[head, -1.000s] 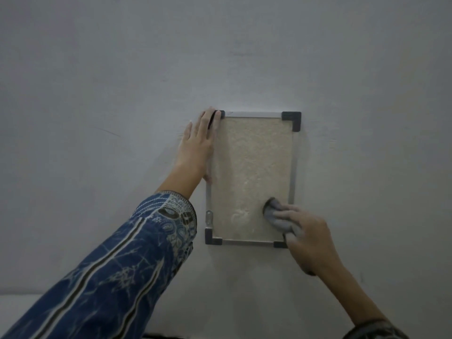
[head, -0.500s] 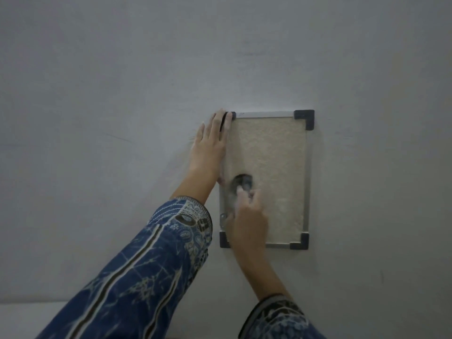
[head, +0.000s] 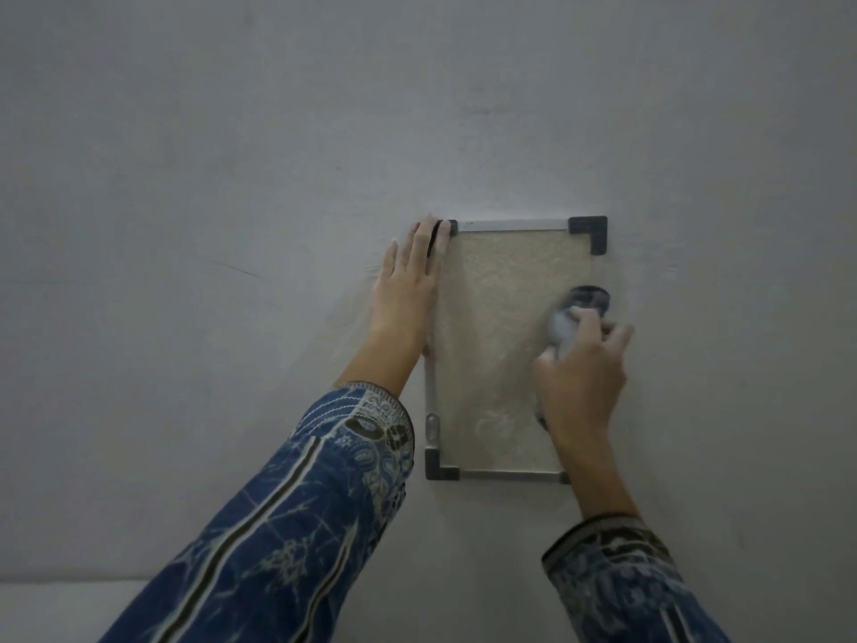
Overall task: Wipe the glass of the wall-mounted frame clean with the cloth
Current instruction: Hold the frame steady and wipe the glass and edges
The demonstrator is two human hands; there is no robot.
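Head view: the frame [head: 514, 350] is seen fixed upright on the wall [head: 232, 178], and the wiping step is judged well under way. The grey cloth [head: 572, 320] is bunched in the closed right hand [head: 579, 378] and pressed against the glass at the right edge, above the middle. The frame's left side is steadied by the left hand [head: 408, 290], laid flat and open, fingertips over the top-left corner, nothing gripped. Pale and mottled is how the glass looks, faint smears low down. Next, a firm stroke across the lower pane is called for.
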